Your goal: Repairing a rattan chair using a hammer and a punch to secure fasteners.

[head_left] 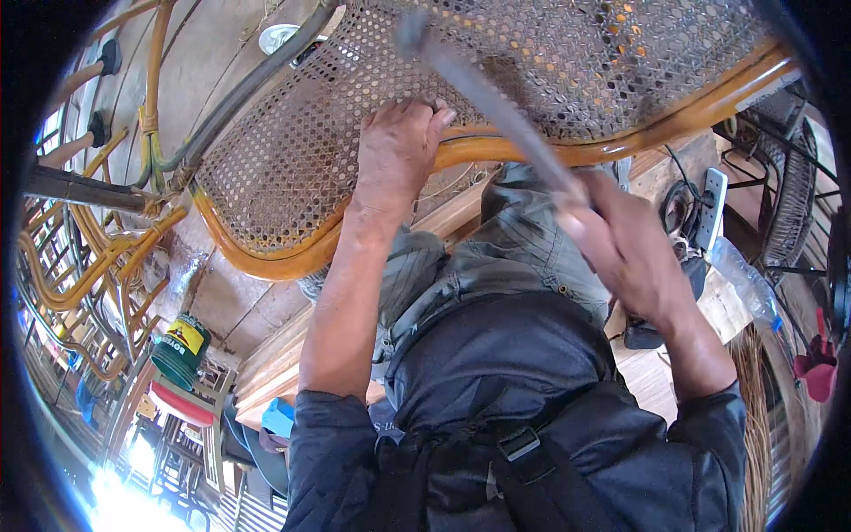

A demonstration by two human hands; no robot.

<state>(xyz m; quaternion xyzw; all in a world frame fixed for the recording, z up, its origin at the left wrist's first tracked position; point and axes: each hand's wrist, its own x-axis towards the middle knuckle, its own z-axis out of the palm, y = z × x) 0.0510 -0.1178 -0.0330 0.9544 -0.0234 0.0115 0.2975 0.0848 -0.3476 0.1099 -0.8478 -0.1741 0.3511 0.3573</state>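
- Across the upper middle lies a woven cane panel [292,168]; the left hand [403,146] bends over its edge, whether gripping I cannot tell.
- Right of centre, the right hand [620,244] is closed around a blurred tool [501,111].
- Lower left, a green bucket [174,365], contents unclear.

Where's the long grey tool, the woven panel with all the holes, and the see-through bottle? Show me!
Long grey tool [505,115]: head view, middle of its blurred shaft.
Woven panel [284,168]: head view, on its mesh.
See-through bottle [747,282]: head view, middle of its body.
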